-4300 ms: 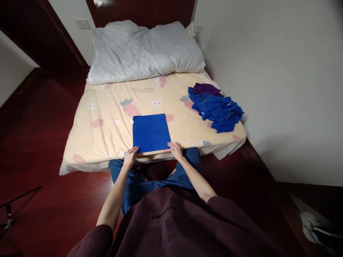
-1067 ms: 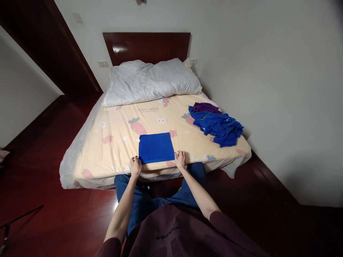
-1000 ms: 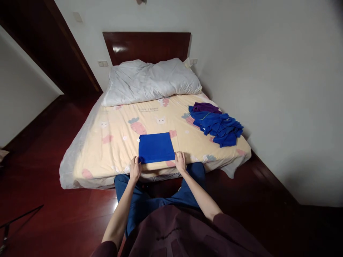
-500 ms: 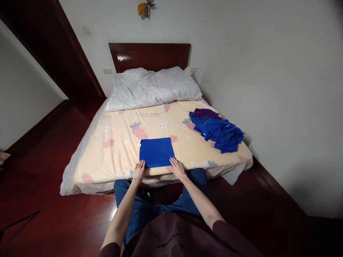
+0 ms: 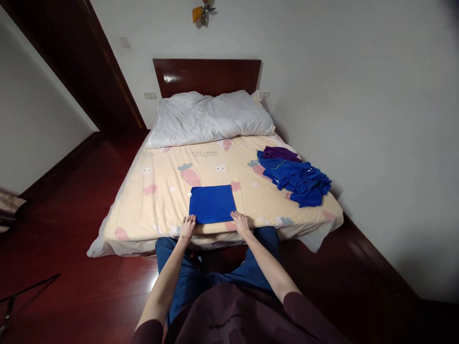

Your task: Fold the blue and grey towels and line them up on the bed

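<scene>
A folded blue cloth [image 5: 212, 204] lies flat near the foot edge of the bed [image 5: 168, 191], which has a cream sheet printed with carrots. My left hand [image 5: 187, 226] rests flat by the cloth's near left corner, fingers stretched out. My right hand [image 5: 241, 223] lies flat by its near right corner, fingertips touching the cloth's edge. Neither hand holds anything.
A heap of crumpled blue cloths [image 5: 297, 177] with a purple one [image 5: 279, 153] on its far side sits at the bed's right side by the wall. A grey duvet [image 5: 211, 118] is bunched against the dark headboard [image 5: 206, 76]. Dark red wooden floor [image 5: 71, 239] surrounds the bed.
The blue cloth is shorter than 4.3 s ago, folded once more. My hands, pinching its near corners a second ago, now lie flat. The view has tilted up.
</scene>
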The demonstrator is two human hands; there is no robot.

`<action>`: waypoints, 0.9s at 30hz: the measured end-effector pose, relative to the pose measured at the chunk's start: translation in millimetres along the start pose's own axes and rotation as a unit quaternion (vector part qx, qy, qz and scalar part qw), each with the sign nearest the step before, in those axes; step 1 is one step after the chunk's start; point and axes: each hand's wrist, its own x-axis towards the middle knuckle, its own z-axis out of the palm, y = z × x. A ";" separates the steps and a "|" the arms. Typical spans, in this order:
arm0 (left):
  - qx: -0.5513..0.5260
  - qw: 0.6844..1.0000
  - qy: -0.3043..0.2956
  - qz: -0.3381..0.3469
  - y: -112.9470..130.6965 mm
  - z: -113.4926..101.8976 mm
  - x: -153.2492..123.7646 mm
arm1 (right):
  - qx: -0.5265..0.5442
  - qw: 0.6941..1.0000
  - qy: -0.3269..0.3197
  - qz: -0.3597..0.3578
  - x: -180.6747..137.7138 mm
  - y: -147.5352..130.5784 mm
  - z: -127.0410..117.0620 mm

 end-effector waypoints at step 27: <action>-0.352 0.927 0.086 -0.101 -21.4 7.0 -28.7 | 0.247 0.964 0.068 0.071 -27.9 33.0 7.0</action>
